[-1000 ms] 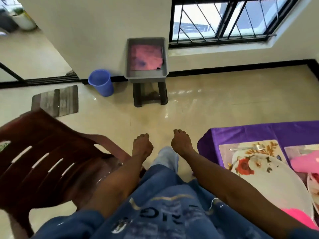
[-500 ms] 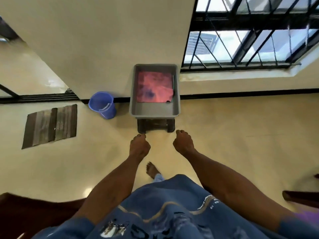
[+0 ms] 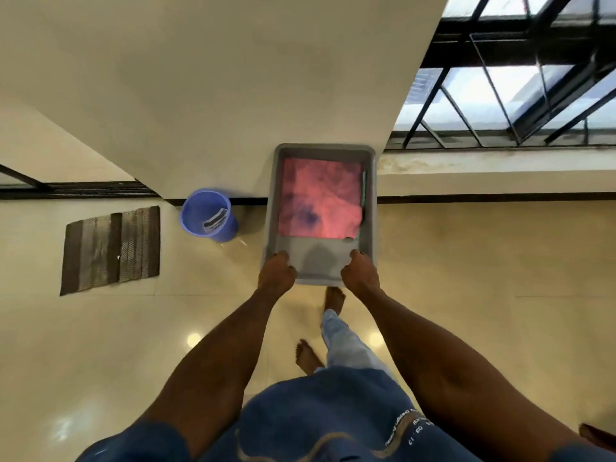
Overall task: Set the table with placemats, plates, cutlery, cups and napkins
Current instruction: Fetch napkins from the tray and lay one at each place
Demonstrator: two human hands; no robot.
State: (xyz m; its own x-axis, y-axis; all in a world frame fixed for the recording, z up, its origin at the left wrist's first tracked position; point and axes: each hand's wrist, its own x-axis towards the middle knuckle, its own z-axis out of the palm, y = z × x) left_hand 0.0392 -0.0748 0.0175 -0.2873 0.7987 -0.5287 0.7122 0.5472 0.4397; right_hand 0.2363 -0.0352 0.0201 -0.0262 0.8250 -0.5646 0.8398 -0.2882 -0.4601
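Note:
A grey plastic tub (image 3: pixel 369 208) stands against the wall, straight ahead of me. A folded pink cloth (image 3: pixel 320 195) with a dark blotch fills its far part, and a thin green edge (image 3: pixel 363 188) shows along the cloth's right side. The near part of the tub's floor is bare. My left hand (image 3: pixel 276 273) is curled over the tub's near left corner. My right hand (image 3: pixel 361 273) is curled over the near right corner. Whatever the tub stands on is hidden beneath it.
A blue waste bin (image 3: pixel 208 215) stands on the floor just left of the tub. A brown striped floor mat (image 3: pixel 110 248) lies further left. A barred window (image 3: pixel 506 105) is at the upper right. My bare feet (image 3: pixel 308 356) are on the glossy tiles.
I have walked away from the purple-covered table and the brown chair toward the tub. Both hands, held as fists in the air before, now rest on the tub's near corners.

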